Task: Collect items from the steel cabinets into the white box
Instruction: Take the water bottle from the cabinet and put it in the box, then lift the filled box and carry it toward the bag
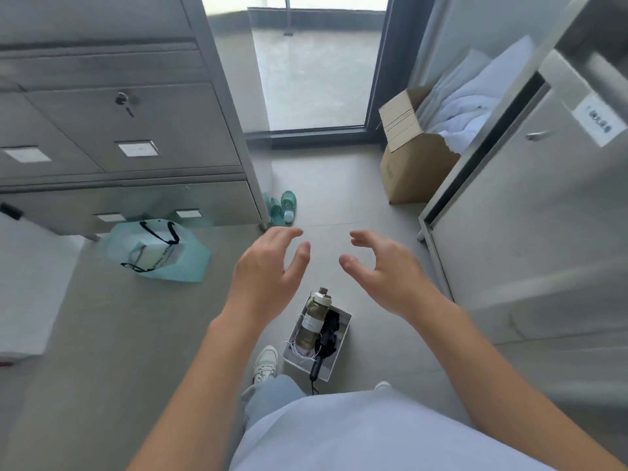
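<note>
- Steel cabinets stand on both sides: one cabinet (119, 130) fills the upper left of the frame, with a key (124, 103) in the lock of one door; the other cabinet (543, 215) fills the right side, its doors closed.
- The white box (342, 334) sits on the grey floor at lower centre, just beside a white shoe (265, 363).
- In the box lie a brownish bottle (314, 321) with a white cap, a black thing with a handle (324, 341) that may be a folded umbrella, and a thin white cord (299, 351).
- The left hand (268, 266) hangs in the air above the box at centre, fingers spread and gently curved, holding nothing.
- The right hand (384, 270) is level with it, palm turned toward the left one, fingers likewise spread and curved, holding nothing.
- A teal bag (159, 253) lies on the floor at the left, near the left cabinet's foot.
- Green slippers (283, 207) rest at centre, just beside that cabinet's corner.
- A cardboard box (411, 171) with white cloth (469, 107) stands at the upper right.
</note>
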`<state>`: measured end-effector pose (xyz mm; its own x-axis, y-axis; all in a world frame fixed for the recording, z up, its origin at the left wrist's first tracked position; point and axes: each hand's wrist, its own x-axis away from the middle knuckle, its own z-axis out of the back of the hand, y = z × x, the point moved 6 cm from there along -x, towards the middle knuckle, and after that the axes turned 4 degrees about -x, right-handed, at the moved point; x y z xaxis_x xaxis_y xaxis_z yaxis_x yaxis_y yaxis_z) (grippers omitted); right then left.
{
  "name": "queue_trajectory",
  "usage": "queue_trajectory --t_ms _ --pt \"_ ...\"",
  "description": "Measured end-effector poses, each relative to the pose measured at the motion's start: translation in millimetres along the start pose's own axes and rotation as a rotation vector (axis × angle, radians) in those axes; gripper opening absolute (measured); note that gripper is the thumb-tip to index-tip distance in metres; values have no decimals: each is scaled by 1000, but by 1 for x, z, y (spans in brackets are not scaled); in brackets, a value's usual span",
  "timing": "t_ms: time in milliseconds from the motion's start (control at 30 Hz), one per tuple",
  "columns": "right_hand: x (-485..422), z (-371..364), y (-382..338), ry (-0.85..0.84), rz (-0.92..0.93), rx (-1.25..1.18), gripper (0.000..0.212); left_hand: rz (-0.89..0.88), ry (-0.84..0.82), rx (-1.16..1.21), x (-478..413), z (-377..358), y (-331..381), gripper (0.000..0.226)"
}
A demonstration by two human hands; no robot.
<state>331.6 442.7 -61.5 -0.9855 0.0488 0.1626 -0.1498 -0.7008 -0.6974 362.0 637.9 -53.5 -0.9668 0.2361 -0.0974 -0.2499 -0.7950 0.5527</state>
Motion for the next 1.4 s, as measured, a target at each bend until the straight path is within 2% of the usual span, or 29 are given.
queue_trajectory --t_ms 367,700,1133,1400 --pt "-19 -70 -43 203 -387 -140 52 -262 -336 -41 -62 16 -107 37" --pt "29 -103 -46 308 -592 -167 53 -337 -518 10 -63 -2 -123 35" --pt "48 -138 -29 276 -641 -233 54 -346 -589 -90 -26 -18 -149 38" --pt "43 -149 -12 184 -561 -295 46 -266 -567 -140 1 -32 -153 35"
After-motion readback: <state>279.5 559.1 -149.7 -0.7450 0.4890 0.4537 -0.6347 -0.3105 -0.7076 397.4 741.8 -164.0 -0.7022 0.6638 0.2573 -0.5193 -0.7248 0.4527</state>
